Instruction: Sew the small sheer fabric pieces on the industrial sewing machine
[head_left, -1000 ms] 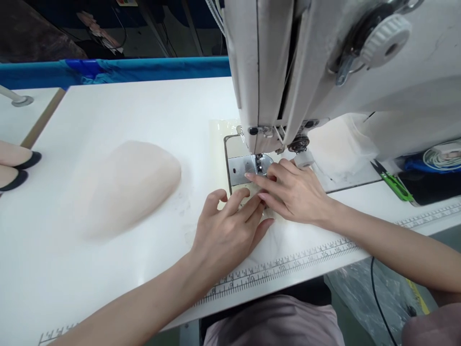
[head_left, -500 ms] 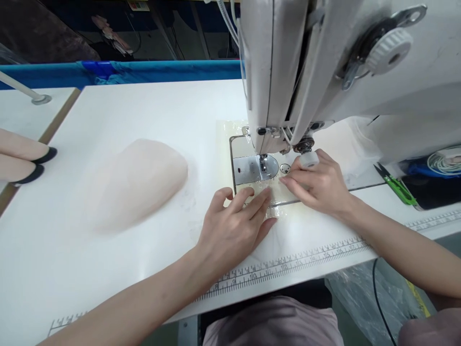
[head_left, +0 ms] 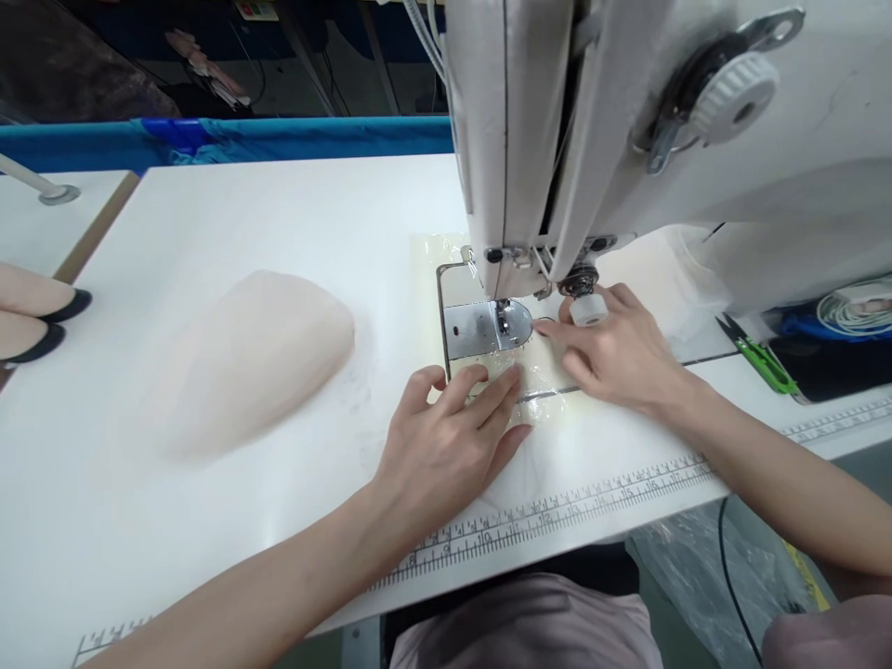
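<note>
My left hand [head_left: 452,432] rests on the machine bed with its fingers spread, in front of the metal needle plate [head_left: 474,332]. Nothing shows in its fingers. My right hand [head_left: 613,348] is on the other side of the presser foot [head_left: 503,318]. Its index finger stretches out to the right edge of the needle plate, and the other fingers are partly bent. Above them hangs the head of a white sewing machine [head_left: 516,139]. A sheer, pale beige piece of fabric [head_left: 279,353] lies on the white table to the left.
Green thread snips [head_left: 763,358] lie at the right beside a dark tray [head_left: 829,367] with coiled cord [head_left: 860,311]. Pale fabric [head_left: 673,279] sits behind my right hand. A printed ruler [head_left: 530,525] runs along the table's front edge. Beige pieces with black ends [head_left: 34,302] are at far left.
My right index finger has moved left and stretched out toward the needle plate. My left hand keeps its place on the bed. The whole view has shifted slightly.
</note>
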A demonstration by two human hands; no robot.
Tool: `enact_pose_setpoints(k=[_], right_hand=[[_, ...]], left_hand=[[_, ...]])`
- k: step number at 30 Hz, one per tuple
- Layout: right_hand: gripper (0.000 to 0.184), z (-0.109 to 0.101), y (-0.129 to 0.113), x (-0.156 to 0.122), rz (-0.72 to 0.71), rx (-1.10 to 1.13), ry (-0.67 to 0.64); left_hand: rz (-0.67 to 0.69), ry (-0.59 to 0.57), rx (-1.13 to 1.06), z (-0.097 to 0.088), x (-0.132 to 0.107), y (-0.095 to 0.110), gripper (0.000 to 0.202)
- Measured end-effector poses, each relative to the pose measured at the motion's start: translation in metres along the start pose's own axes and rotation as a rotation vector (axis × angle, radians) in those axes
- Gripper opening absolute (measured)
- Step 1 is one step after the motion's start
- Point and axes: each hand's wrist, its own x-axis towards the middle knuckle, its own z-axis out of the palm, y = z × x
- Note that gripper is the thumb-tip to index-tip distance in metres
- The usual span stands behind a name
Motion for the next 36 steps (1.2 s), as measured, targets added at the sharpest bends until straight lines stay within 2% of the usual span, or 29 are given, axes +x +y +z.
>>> enact_pose_setpoints(k=[3,6,10,14,21,36], right_hand=[[0.033,0.002,0.005,0.000,0.074,-0.001,0.115],[0.029,0.006,0.002,0.001,0.093,0.070,0.133],[0.027,0.007,-0.006,0.001,-0.014,0.188,0.125],[0.026,0.006,-0.013,0.000,-0.093,0.146,0.180],[0.027,0.008,-0.017,-0.001,-0.097,-0.068,0.138],[0.034,0.009,-0.016,0.003,-0.031,-0.141,0.046]], left_hand=[[-0.003,-0.007,0.002,0.000,0.000,0.000,0.021],[-0.002,-0.008,0.003,0.000,-0.001,0.000,0.020],[-0.025,-0.011,0.017,0.002,0.000,-0.003,0.022],[-0.049,-0.029,0.029,0.006,0.003,-0.009,0.025],[-0.079,-0.072,0.068,0.006,0.002,-0.011,0.030],[-0.143,-0.135,0.070,0.013,0.007,-0.012,0.038]])
